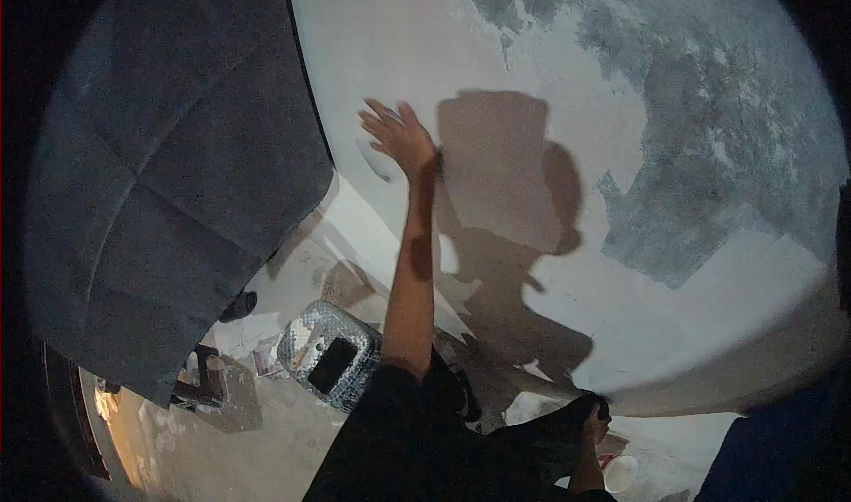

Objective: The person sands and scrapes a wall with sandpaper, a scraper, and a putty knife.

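Observation:
My left arm reaches up in front of a white wall (381, 41), the fingers of my left hand (403, 138) stretched out and apart, nothing in them. The hand overlaps the pale wall surface, close to its lower left part. Down at the lower right, my right hand (597, 424) is closed against dark cloth (554, 422) near my leg. Its fingers are curled, and what they hold is hidden in shadow. Beside my left elbow stands a stool with a patterned silver-grey top (361, 342), and a dark phone-like rectangle (332, 365) lies on it.
A large dark grey sheet (177, 147) takes up the left side. The wall has rough grey patches (683, 165) on the right and carries my shadow. A white round tub (620, 474) sits below my right hand. Small items lie on the stained floor (266, 449).

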Demonstrator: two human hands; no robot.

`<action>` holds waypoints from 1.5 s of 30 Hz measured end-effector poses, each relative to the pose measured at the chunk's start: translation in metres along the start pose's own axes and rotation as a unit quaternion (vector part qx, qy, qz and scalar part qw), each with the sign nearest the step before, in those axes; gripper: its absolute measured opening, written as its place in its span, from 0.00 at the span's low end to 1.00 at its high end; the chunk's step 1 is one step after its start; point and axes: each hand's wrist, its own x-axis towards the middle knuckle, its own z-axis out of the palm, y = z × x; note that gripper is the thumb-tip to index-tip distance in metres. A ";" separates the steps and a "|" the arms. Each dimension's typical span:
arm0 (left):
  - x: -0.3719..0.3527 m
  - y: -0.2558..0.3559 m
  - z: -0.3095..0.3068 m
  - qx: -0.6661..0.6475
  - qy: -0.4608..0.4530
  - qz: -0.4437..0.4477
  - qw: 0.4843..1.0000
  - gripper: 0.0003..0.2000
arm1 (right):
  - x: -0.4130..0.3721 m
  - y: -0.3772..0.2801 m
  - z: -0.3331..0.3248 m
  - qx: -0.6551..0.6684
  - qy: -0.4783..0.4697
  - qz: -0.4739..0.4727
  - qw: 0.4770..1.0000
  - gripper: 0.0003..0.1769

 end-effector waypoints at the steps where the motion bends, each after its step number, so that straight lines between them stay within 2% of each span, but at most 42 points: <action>1: -0.017 0.003 0.000 0.000 -0.001 0.004 1.000 0.34 | 0.002 -0.001 0.002 0.026 0.011 0.043 0.999 0.42; 2: -0.036 0.006 0.002 0.014 -0.002 0.048 0.999 0.35 | 0.004 -0.001 0.004 0.052 0.022 0.086 0.995 0.42; 3: -0.046 0.010 0.002 0.030 -0.004 0.092 0.995 0.36 | 0.006 0.002 0.004 0.054 0.018 0.087 0.995 0.42; 4: -0.046 0.014 0.003 0.034 -0.004 0.096 0.995 0.36 | 0.010 0.005 0.004 0.027 -0.017 0.056 0.998 0.42; 5: -0.041 0.018 0.004 0.028 -0.010 0.135 0.990 0.38 | 0.012 0.006 0.006 0.000 -0.051 0.022 0.998 0.42; 6: -0.033 0.024 0.002 0.022 -0.014 0.174 0.984 0.40 | -0.001 0.002 -0.009 0.046 -0.022 0.047 0.998 0.43; 7: -0.023 0.033 -0.003 0.025 -0.010 0.176 0.984 0.40 | -0.004 -0.001 -0.015 0.048 -0.024 0.042 0.998 0.43; 9: -0.003 0.058 -0.010 0.027 -0.042 0.284 0.958 0.39 | -0.005 -0.005 -0.020 0.066 -0.033 0.072 0.995 0.45; 10: 0.009 0.067 -0.013 0.041 -0.048 0.273 0.960 0.38 | -0.002 -0.001 -0.014 0.065 -0.033 0.071 0.995 0.45; 12: 0.026 0.061 -0.012 0.024 -0.028 0.266 0.963 0.37 | 0.009 0.015 0.009 0.054 -0.022 -0.028 0.998 0.48; 13: 0.032 0.058 -0.010 0.006 -0.013 0.260 0.965 0.36 | 0.013 0.017 0.012 0.052 -0.023 -0.026 0.998 0.48; 14: 0.036 0.056 -0.007 0.007 -0.019 0.257 0.966 0.36 | 0.013 0.010 0.006 0.063 -0.037 0.028 0.997 0.50; 15: 0.038 0.054 -0.005 -0.018 0.009 0.204 0.979 0.36 | 0.011 0.008 0.001 0.073 -0.051 0.082 0.993 0.51; 16: 0.039 0.051 -0.006 -0.041 0.038 0.151 0.987 0.36 | 0.008 0.009 0.000 0.067 -0.053 0.084 0.993 0.51; 17: 0.040 0.045 -0.007 -0.038 0.037 0.149 0.987 0.36 | 0.008 0.007 0.005 0.058 -0.024 0.087 0.994 0.51; 19: 0.041 0.034 -0.008 -0.060 0.060 0.003 0.996 0.35 | 0.009 0.007 0.010 0.052 0.006 0.089 0.995 0.52; 21: 0.026 0.022 -0.009 -0.054 0.061 -0.024 0.996 0.34 | 0.012 0.017 0.014 -0.037 -0.056 -0.009 0.998 0.52; 22: 0.015 0.019 -0.011 -0.050 0.044 -0.031 0.997 0.34 | 0.013 0.016 0.011 -0.032 -0.057 -0.008 0.998 0.52; 23: 0.007 0.018 -0.012 -0.044 0.028 -0.039 0.998 0.33 | 0.006 0.006 -0.012 0.037 -0.069 0.051 0.996 0.51; 24: 0.005 0.023 -0.012 -0.044 0.030 -0.030 0.998 0.33 | -0.004 -0.008 -0.027 0.110 -0.083 0.106 0.985 0.51; 26: 0.002 0.034 -0.009 -0.008 0.013 0.065 0.998 0.34 | -0.003 -0.009 -0.021 0.112 -0.064 0.107 0.986 0.50; 27: 0.005 0.043 -0.008 -0.009 0.015 0.067 0.998 0.34 | -0.004 -0.009 -0.019 0.108 -0.043 0.111 0.987 0.49; 29: 0.017 0.067 -0.005 -0.015 0.004 0.183 0.983 0.33 | -0.006 -0.017 -0.021 0.092 -0.038 0.130 0.987 0.48; 31: 0.033 0.084 -0.007 -0.015 0.009 0.193 0.981 0.32 | -0.012 -0.021 -0.033 0.072 -0.029 0.148 0.986 0.46; 33: 0.041 0.088 -0.008 -0.016 0.013 0.201 0.979 0.32 | -0.014 -0.019 -0.040 0.077 -0.059 0.124 0.988 0.45; 36: 0.043 0.082 -0.005 -0.039 0.015 0.206 0.978 0.31 | -0.001 -0.001 -0.012 0.046 -0.025 0.092 0.994 0.45; 38: 0.053 0.072 0.000 -0.052 0.059 0.117 0.990 0.32 | -0.012 -0.009 -0.031 0.067 -0.033 0.106 0.992 0.46; 39: 0.056 0.062 -0.001 -0.054 0.057 0.116 0.990 0.32 | -0.016 -0.014 -0.041 0.092 -0.041 0.116 0.988 0.46; 41: 0.062 0.041 0.002 -0.048 0.085 -0.041 0.994 0.34 | -0.015 -0.008 -0.039 0.097 -0.041 0.115 0.988 0.46; 43: 0.053 0.020 -0.001 -0.054 0.083 -0.106 0.989 0.35 | -0.016 -0.009 -0.034 0.107 -0.044 0.108 0.987 0.47; 45: 0.032 0.003 0.001 -0.018 0.075 -0.126 0.989 0.35 | -0.015 -0.009 -0.027 0.115 -0.014 0.094 0.989 0.48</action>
